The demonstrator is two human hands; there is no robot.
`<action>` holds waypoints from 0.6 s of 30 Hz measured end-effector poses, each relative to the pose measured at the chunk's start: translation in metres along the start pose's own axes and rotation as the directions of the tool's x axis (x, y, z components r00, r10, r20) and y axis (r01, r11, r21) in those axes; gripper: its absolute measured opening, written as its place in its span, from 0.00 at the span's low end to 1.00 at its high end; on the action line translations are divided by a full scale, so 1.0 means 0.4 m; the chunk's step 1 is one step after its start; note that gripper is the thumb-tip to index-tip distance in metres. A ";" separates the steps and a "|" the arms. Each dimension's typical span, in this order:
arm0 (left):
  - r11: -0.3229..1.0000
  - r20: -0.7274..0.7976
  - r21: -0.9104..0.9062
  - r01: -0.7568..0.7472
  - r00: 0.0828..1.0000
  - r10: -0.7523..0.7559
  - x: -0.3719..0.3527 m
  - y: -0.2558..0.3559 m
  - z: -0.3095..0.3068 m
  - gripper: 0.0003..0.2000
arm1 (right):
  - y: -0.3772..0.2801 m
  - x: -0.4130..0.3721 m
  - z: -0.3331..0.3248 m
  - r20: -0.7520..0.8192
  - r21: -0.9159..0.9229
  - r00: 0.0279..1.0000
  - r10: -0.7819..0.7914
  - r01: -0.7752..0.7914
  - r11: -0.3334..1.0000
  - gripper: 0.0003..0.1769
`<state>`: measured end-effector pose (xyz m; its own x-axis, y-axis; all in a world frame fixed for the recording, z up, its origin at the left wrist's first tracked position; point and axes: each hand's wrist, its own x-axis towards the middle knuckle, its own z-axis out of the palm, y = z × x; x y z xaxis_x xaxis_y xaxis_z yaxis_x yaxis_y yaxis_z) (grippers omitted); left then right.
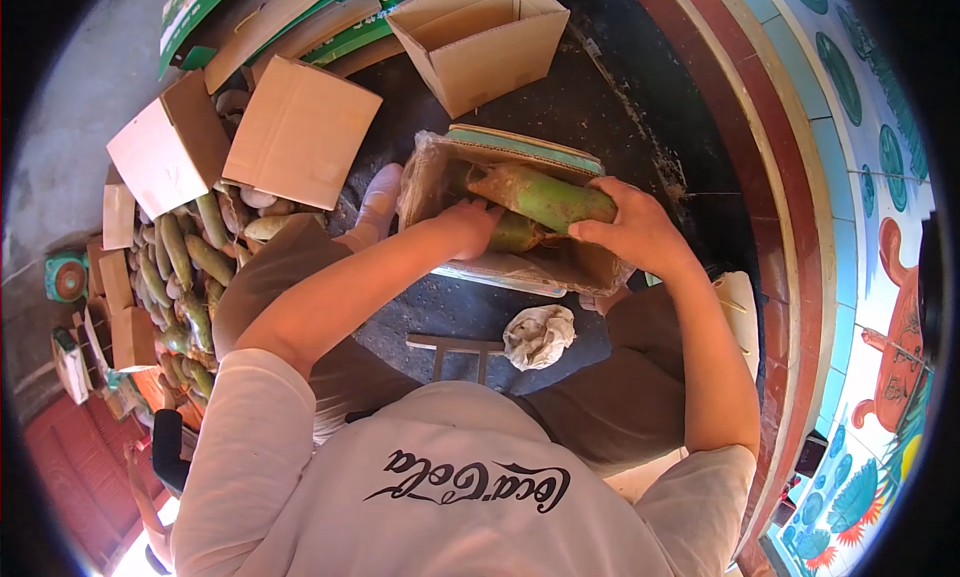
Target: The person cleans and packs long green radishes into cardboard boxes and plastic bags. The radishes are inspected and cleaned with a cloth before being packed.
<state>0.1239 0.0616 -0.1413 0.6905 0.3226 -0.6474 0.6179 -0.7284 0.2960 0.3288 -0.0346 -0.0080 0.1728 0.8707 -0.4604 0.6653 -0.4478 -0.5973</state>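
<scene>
A long green gourd (545,197) with a brown, scuffed end lies slanted in an open cardboard box (600,267) lined with clear plastic. My right hand (630,222) is wrapped round its right end, thumb below and fingers over the top. Near the gourd's other end, my left hand (470,227) reaches into the box, its curled fingers against the gourd's lower side and their tips partly hidden. Beneath, between my hands, shows a second green gourd (513,233). The box stands on the dark floor between my legs.
Left of me is a large pile of long gourds (180,252), with cardboard boxes (300,132) on it. Another open box (490,42) stands ahead. Near my lap are a crumpled white bag (539,337) and a metal bar (455,344). A tiled wall (830,157) curves along the right.
</scene>
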 end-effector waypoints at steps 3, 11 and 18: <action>0.989 0.093 -0.149 -0.018 0.995 0.033 -0.018 -0.001 -0.031 0.25 | -0.002 0.026 0.044 0.026 -0.008 1.000 -0.002 0.003 1.000 0.34; 0.999 0.052 0.032 0.018 0.998 -0.020 -0.025 -0.003 -0.060 0.28 | 0.007 0.094 0.085 0.091 0.096 0.995 0.044 -0.053 0.994 0.34; 0.987 0.261 0.077 0.138 0.953 -0.153 0.082 -0.004 -0.029 0.42 | 0.001 0.086 0.069 0.076 0.082 0.997 0.028 -0.034 0.996 0.37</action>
<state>0.1499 0.0803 -0.1549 0.4654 0.2615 -0.8456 0.6765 -0.7211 0.1494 0.3149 -0.0105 -0.0422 0.1355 0.8398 -0.5257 0.5968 -0.4927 -0.6332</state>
